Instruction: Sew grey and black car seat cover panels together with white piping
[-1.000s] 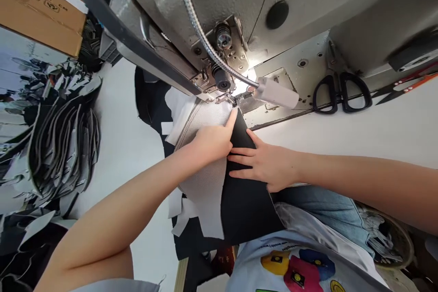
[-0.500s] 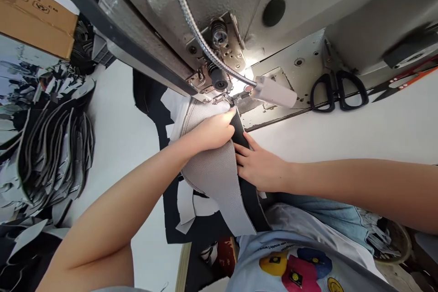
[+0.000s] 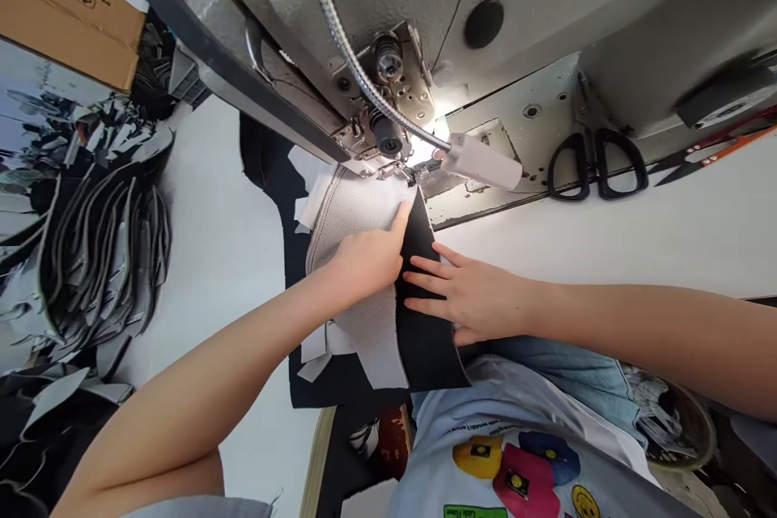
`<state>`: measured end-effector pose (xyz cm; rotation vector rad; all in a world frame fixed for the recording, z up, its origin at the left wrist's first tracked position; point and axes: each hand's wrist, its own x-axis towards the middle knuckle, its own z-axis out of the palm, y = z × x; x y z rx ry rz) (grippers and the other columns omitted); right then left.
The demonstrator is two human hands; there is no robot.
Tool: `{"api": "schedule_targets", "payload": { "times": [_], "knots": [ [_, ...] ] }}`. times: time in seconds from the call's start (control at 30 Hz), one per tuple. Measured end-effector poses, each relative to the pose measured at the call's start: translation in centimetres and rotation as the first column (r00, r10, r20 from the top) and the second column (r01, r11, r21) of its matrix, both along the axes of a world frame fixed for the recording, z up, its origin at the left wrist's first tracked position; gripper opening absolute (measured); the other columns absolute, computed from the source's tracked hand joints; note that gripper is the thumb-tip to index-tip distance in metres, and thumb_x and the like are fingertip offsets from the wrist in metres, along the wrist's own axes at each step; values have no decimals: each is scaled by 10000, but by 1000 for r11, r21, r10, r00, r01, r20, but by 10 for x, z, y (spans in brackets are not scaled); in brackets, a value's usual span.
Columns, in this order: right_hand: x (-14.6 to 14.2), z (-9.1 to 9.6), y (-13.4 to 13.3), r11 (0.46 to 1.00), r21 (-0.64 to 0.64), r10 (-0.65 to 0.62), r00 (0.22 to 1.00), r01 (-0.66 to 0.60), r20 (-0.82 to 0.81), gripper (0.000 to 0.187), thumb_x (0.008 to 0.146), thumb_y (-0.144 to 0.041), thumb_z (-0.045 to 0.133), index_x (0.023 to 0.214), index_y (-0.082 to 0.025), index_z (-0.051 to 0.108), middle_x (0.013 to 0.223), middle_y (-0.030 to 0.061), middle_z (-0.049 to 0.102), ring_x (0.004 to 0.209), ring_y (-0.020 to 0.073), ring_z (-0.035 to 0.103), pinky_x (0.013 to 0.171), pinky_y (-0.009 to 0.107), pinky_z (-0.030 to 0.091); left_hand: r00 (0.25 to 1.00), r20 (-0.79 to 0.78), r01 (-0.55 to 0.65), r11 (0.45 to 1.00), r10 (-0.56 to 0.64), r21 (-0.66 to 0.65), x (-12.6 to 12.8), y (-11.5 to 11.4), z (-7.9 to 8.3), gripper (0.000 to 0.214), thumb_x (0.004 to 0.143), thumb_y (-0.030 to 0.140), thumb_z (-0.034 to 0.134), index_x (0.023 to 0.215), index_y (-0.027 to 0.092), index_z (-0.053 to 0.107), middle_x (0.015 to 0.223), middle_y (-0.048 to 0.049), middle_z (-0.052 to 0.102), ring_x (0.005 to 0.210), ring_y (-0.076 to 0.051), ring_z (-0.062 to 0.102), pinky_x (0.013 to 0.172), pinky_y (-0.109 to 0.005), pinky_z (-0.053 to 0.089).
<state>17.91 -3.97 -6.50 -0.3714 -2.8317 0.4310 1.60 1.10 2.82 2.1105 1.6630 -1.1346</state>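
Note:
A grey mesh fabric piece [image 3: 352, 214] and a black fabric piece [image 3: 425, 332] lie side by side under the presser foot [image 3: 405, 170] of an industrial sewing machine [image 3: 388, 8]. My left hand [image 3: 367, 259] presses on the grey mesh, its index finger stretched along the seam toward the needle. My right hand [image 3: 467, 291] lies flat on the black piece, fingers spread and pointing left. A small white lamp [image 3: 482, 163] on a flexible metal arm lights the needle area.
Black-handled scissors [image 3: 598, 166] and orange thread snips [image 3: 710, 158] rest on the machine bed at right. A heap of cut grey and black pieces [image 3: 91, 243] fills the left side. A cardboard box [image 3: 61, 8] stands at top left. White tabletop [image 3: 607, 235] spreads around.
The fabric has shifted and flattened again: the black piece now shows wide beside the grey mesh. My right hand's fingers have spread flat on it; my left index finger has stretched out.

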Motion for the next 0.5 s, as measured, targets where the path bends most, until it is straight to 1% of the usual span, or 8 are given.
{"api": "schedule_targets", "payload": {
  "times": [0.07, 0.1, 0.17, 0.23, 0.3, 0.37, 0.43, 0.5],
  "knots": [
    [0, -1, -3, 1000, 22, 3, 1000, -3, 6, 725, 795, -541, 682, 1397, -177, 508, 1476, 173, 440, 1390, 384, 352, 1121, 565, 272, 991, 130, -29, 998, 37, -58, -7, 5, 5, 848, 829, 182, 389, 1553, 169, -52, 1096, -137, 708, 860, -281, 699, 770, -381, 519],
    [-1, -1, -4, 1000, 28, 3, 1000, -3, 3, 727, 789, -548, 688, 1387, -170, 520, 1467, 169, 454, 1385, 392, 358, 1121, 560, 283, 971, 231, -43, 996, 61, -82, -10, 9, 7, 834, 826, 187, 378, 1558, 168, -21, 1207, -141, 670, 924, -267, 691, 821, -370, 517],
    [-2, 0, -5, 999, 40, -6, 1000, 6, -13, 671, 812, -506, 682, 1362, -147, 547, 1446, 167, 481, 1370, 397, 380, 1120, 544, 312, 900, 421, -59, 990, 109, -129, -13, 17, 10, 800, 809, 186, 365, 1560, 163, 91, 1396, -113, 552, 1110, -249, 631, 950, -343, 484],
    [-2, 0, -5, 998, 61, -29, 999, 31, -35, 514, 878, -375, 629, 1322, -119, 583, 1418, 177, 508, 1345, 377, 426, 1108, 517, 354, 830, 535, -64, 979, 160, -193, -12, 24, 10, 784, 774, 158, 356, 1543, 163, 208, 1450, -57, 507, 1223, -239, 563, 1016, -321, 456],
    [-3, 1, -6, 994, 92, -51, 997, 56, -62, 389, 924, -236, 543, 1280, -97, 613, 1386, 191, 534, 1312, 350, 477, 1090, 501, 390, 793, 571, -84, 966, 213, -244, -10, 27, 9, 790, 744, 134, 348, 1528, 174, 264, 1430, -19, 530, 1244, -229, 552, 1011, -307, 472],
    [-4, 1, -8, 990, 120, -67, 993, 78, -93, 358, 937, -180, 494, 1253, -78, 629, 1354, 202, 558, 1283, 345, 510, 1074, 507, 412, 790, 566, -119, 964, 236, -236, -8, 26, 5, 789, 740, 136, 345, 1526, 162, 273, 1471, -15, 480, 1295, -221, 513, 1031, -294, 465],
    [-5, 1, -12, 985, 140, -82, 989, 99, -122, 349, 936, -167, 489, 1235, -64, 639, 1326, 206, 578, 1264, 355, 525, 1065, 520, 423, 810, 544, -138, 972, 220, -188, -8, 23, 0, 778, 756, 152, 347, 1529, 148, 263, 1526, -23, 391, 1355, -212, 451, 1067, -287, 436],
    [-7, 0, -14, 981, 152, -100, 985, 121, -138, 333, 934, -165, 494, 1206, -63, 657, 1310, 205, 590, 1254, 364, 531, 1056, 527, 430, 849, 510, -113, 990, 139, -82, -8, 20, -4, 763, 760, 163, 367, 1520, 164, 297, 1520, -21, 392, 1358, -208, 450, 1066, -282, 440]
  ]
}}
